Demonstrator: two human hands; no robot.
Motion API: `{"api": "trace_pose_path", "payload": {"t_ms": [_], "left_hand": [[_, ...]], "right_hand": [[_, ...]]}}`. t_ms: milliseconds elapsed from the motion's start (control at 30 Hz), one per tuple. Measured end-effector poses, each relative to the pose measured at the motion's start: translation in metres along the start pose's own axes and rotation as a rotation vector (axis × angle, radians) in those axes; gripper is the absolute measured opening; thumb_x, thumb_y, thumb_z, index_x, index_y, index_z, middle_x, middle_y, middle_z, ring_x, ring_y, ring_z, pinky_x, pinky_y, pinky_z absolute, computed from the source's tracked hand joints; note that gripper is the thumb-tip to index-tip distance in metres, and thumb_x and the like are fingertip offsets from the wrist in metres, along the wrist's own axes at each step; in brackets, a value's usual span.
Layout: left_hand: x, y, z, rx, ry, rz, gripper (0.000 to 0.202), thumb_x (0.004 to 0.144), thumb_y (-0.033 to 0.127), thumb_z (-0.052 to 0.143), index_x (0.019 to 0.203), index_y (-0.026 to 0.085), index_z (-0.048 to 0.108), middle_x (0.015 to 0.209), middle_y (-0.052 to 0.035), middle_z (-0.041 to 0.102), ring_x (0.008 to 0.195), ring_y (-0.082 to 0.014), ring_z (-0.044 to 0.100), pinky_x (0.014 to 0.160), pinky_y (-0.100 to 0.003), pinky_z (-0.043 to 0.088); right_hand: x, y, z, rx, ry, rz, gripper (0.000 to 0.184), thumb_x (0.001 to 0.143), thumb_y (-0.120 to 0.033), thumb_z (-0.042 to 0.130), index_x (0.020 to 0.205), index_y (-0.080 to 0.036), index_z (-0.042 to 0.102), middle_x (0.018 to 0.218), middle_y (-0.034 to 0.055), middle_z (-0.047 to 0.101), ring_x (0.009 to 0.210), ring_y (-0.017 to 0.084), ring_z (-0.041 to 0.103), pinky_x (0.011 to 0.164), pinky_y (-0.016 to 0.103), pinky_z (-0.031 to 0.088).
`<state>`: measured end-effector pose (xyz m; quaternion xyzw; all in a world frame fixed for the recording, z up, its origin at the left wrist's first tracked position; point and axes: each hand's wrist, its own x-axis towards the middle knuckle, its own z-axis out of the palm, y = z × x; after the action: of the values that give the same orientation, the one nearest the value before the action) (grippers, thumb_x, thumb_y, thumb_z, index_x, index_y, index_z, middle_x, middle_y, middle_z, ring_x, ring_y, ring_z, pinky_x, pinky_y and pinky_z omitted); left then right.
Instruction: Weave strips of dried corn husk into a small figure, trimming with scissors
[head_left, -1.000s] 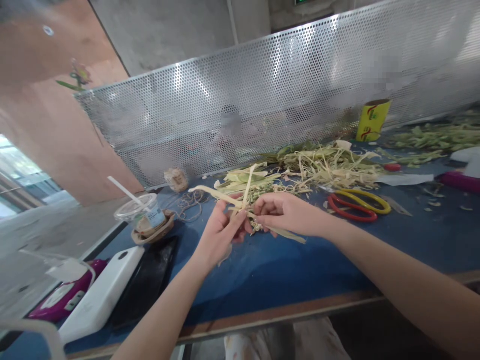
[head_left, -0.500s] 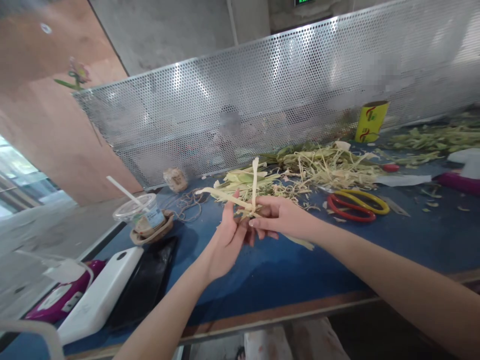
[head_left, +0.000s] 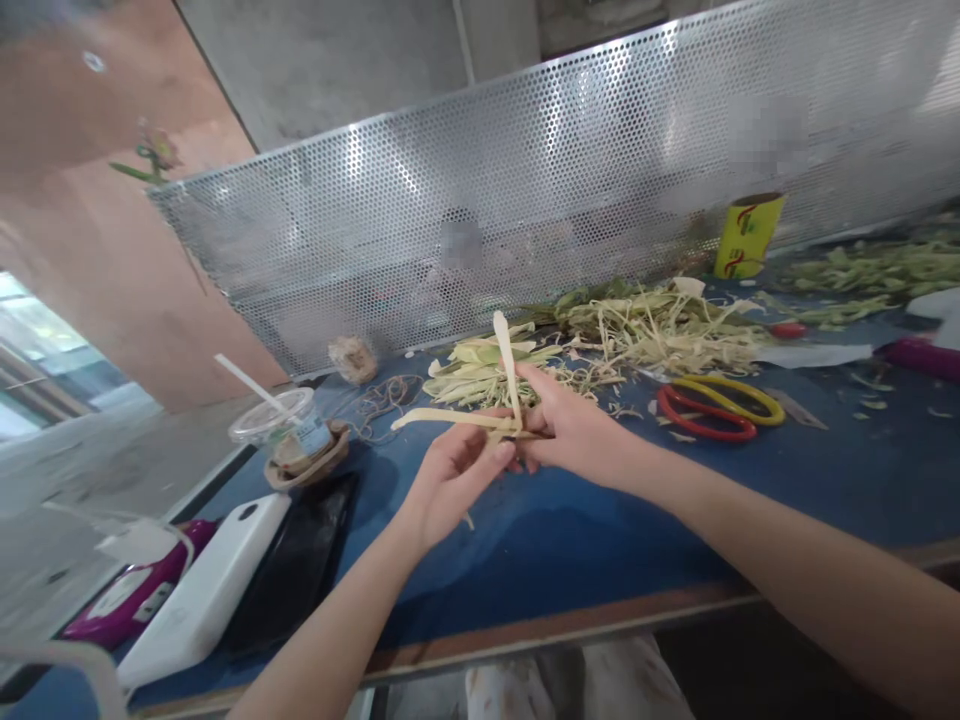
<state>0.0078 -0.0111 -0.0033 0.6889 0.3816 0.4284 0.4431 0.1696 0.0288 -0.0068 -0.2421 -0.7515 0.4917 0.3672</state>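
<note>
- Right there in the middle, the left hand (head_left: 457,475) gripped the pale strips (head_left: 508,368), its thumb pressed just below the spot where they met.
- And the right hand (head_left: 574,425) was in on it too, fingers pinched around the same joint, the forefinger reaching up beside the upright strip; some fingertips were hidden.
- What a shape! One strip stood nearly straight up, another stuck out leftward past the left hand, all of it held above the blue table (head_left: 570,550).
- Just behind the hands sat a heap of leaves (head_left: 660,325), tangled with thin shreds.
- Over to the right lay the scissors (head_left: 709,410), one handle red, one yellow, beyond them a yellow tube (head_left: 750,238) standing upright.
- On the left, loose string (head_left: 384,402) curled near a plastic cup (head_left: 296,437) with a straw (head_left: 251,382).
- Closer in, a white case (head_left: 202,595) lay beside a flat black object (head_left: 296,565), with a purple power strip (head_left: 135,598) along the far left.
</note>
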Motion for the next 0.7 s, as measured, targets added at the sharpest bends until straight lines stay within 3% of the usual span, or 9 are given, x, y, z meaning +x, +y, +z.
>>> {"api": "trace_pose_path", "payload": {"t_ms": [133, 300, 433, 633, 700], "left_hand": [[0.006, -0.002, 0.002, 0.089, 0.143, -0.026, 0.029, 0.067, 0.029, 0.066, 0.089, 0.014, 0.056, 0.069, -0.0013, 0.064, 0.054, -0.0115, 0.057, 0.047, -0.020, 0.042], [0.009, -0.001, -0.002, 0.208, 0.287, -0.006, 0.019, 0.069, 0.030, 0.062, 0.077, 0.014, 0.055, 0.048, 0.0039, 0.056, 0.037, -0.0074, 0.048, 0.036, -0.017, 0.038], [0.010, -0.001, -0.003, 0.125, 0.254, -0.073, 0.024, 0.067, 0.033, 0.065, 0.075, 0.014, 0.052, 0.043, 0.0046, 0.055, 0.032, -0.0067, 0.047, 0.034, -0.016, 0.038], [0.011, -0.002, -0.013, -0.023, 0.391, -0.095, 0.025, 0.069, 0.033, 0.065, 0.078, 0.014, 0.053, 0.043, 0.0063, 0.052, 0.032, -0.0041, 0.042, 0.031, -0.013, 0.026], [0.011, -0.002, -0.018, -0.061, 0.386, -0.081, 0.024, 0.068, 0.032, 0.066, 0.077, 0.013, 0.054, 0.042, 0.0069, 0.049, 0.032, -0.0028, 0.038, 0.033, -0.014, 0.026]], "right_hand": [[-0.002, 0.003, 0.003, -0.238, -0.034, -0.040, 0.085, 0.075, -0.014, 0.054, 0.138, -0.023, -0.002, 0.061, -0.0041, 0.057, 0.054, 0.011, 0.054, 0.053, 0.022, 0.040], [-0.004, 0.003, 0.005, -0.374, 0.017, -0.078, 0.079, 0.082, -0.022, 0.046, 0.138, -0.023, -0.010, 0.059, -0.0045, 0.050, 0.052, 0.012, 0.048, 0.052, 0.023, 0.037], [-0.005, 0.000, 0.004, -0.444, -0.004, -0.079, 0.068, 0.086, -0.019, 0.037, 0.138, -0.022, -0.006, 0.059, -0.0036, 0.051, 0.049, 0.011, 0.044, 0.052, 0.023, 0.034], [-0.003, -0.008, -0.002, -0.452, -0.001, -0.033, 0.061, 0.088, -0.025, 0.036, 0.139, -0.020, 0.002, 0.052, -0.0058, 0.046, 0.047, 0.011, 0.041, 0.049, 0.022, 0.031], [-0.004, -0.010, -0.006, -0.445, -0.016, -0.020, 0.057, 0.088, -0.026, 0.035, 0.138, -0.021, 0.008, 0.052, -0.0060, 0.045, 0.047, 0.010, 0.041, 0.050, 0.023, 0.033]]}}
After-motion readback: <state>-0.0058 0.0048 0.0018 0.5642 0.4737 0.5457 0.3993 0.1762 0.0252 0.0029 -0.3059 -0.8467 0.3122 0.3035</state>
